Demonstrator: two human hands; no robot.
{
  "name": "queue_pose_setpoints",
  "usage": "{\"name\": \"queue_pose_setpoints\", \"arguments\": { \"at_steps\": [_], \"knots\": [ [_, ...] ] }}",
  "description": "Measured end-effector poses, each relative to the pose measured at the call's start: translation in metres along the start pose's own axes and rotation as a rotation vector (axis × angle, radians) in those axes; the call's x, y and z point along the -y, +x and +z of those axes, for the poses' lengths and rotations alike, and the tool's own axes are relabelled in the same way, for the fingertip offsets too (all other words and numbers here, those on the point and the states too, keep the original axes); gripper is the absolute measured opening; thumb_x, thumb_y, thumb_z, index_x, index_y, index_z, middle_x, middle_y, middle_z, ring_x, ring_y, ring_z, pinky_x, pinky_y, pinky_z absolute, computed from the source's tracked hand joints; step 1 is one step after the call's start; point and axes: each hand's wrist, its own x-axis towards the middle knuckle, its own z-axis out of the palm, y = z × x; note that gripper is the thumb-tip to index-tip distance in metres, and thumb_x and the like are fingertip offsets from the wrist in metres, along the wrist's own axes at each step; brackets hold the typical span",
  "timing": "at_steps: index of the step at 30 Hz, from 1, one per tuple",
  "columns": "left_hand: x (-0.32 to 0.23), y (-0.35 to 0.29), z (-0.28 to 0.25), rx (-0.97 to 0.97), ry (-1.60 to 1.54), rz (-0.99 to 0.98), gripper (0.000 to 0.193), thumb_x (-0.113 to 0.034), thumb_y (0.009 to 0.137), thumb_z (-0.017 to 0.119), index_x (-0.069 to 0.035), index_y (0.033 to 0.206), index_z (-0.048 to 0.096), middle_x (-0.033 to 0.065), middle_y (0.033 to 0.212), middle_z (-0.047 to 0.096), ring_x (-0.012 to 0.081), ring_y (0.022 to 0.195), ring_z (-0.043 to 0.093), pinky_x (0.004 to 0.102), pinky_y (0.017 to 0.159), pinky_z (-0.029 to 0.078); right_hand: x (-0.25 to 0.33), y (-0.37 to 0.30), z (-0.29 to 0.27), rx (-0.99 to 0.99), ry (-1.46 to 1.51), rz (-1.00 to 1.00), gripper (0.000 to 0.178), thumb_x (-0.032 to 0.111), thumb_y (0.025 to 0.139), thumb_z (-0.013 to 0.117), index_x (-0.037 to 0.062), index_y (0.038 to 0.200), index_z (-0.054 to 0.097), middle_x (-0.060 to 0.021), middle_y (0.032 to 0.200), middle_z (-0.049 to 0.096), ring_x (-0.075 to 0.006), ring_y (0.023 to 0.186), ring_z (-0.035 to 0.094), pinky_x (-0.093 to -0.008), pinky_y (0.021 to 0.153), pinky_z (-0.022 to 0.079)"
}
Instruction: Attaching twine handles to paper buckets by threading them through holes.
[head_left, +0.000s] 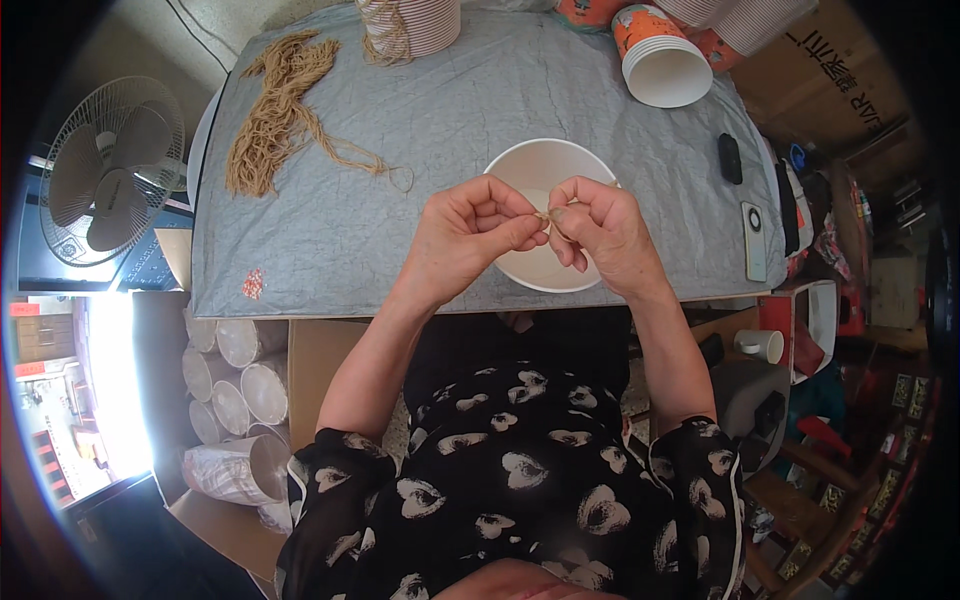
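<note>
Both my hands meet above a round white paper tub (545,286) near the table's front edge. My left hand (462,240) pinches a short bit of tan twine (544,215) between thumb and fingertips. My right hand (612,235) is closed on the same twine, its thumb and forefinger touching my left fingertips. Whether the twine is knotted cannot be made out. The tub's open mouth faces up, partly covered by my hands. To the left lies a loose bundle of tan twine (275,115), with a few strands trailing toward the tub.
At the table's back stands a stack of white tubs (425,25) with twine on it. Orange-patterned paper tubs (668,75) lie at the back right. A black object (730,158) and a phone (753,240) rest along the right edge. A fan (112,170) stands left; wrapped tubs (235,470) fill a box below.
</note>
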Motion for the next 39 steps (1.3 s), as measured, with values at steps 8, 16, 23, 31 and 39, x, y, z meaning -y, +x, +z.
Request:
{"name": "queue_pose_setpoints", "arguments": {
  "at_steps": [8,16,23,31,39],
  "knots": [
    [-0.003,0.001,0.001,-0.01,0.039,-0.016,0.009,0.002,0.093,0.069,0.004,0.099,0.063,0.0131,0.096,0.072,0.0183,0.09,0.074,0.0263,0.079,0.061,0.01,0.0,-0.001,-0.026,-0.102,-0.06,0.01,0.007,0.096,0.057,-0.0008,0.097,0.063,-0.0026,0.07,0.064,-0.0046,0.059,0.056,-0.0194,0.048,0.041],
    [-0.002,0.002,0.002,-0.024,0.041,0.001,0.009,0.0,0.093,0.07,0.005,0.098,0.064,0.0107,0.093,0.072,0.0156,0.088,0.073,0.0259,0.078,0.06,0.006,0.002,0.001,-0.039,-0.132,-0.063,0.007,0.006,0.096,0.058,-0.0001,0.094,0.062,-0.002,0.07,0.064,-0.0041,0.059,0.057,-0.0194,0.048,0.041],
    [-0.004,0.002,0.002,-0.03,-0.046,-0.053,0.011,0.001,0.093,0.068,0.004,0.102,0.062,0.0123,0.095,0.073,0.0171,0.089,0.074,0.0264,0.078,0.061,0.001,0.0,-0.004,-0.034,-0.072,-0.025,0.01,0.01,0.097,0.058,0.0006,0.095,0.062,-0.003,0.069,0.062,-0.0063,0.058,0.056,-0.0191,0.046,0.039],
    [-0.003,0.002,0.001,-0.024,-0.059,-0.061,0.017,-0.001,0.094,0.069,0.001,0.11,0.064,0.012,0.098,0.074,0.0181,0.092,0.074,0.0265,0.081,0.06,0.002,0.001,-0.002,-0.04,-0.012,-0.016,0.007,0.007,0.096,0.058,0.0015,0.094,0.062,-0.0027,0.069,0.064,-0.0051,0.057,0.056,-0.0189,0.047,0.04],
    [-0.001,0.002,0.002,-0.051,-0.063,-0.031,0.015,-0.003,0.094,0.069,0.005,0.106,0.065,0.012,0.096,0.073,0.0161,0.089,0.073,0.0254,0.079,0.06,0.0,0.001,0.0,-0.021,-0.021,-0.032,0.007,0.007,0.096,0.058,0.0012,0.094,0.062,-0.0021,0.07,0.063,-0.0048,0.057,0.056,-0.0187,0.048,0.04]
  ]
}}
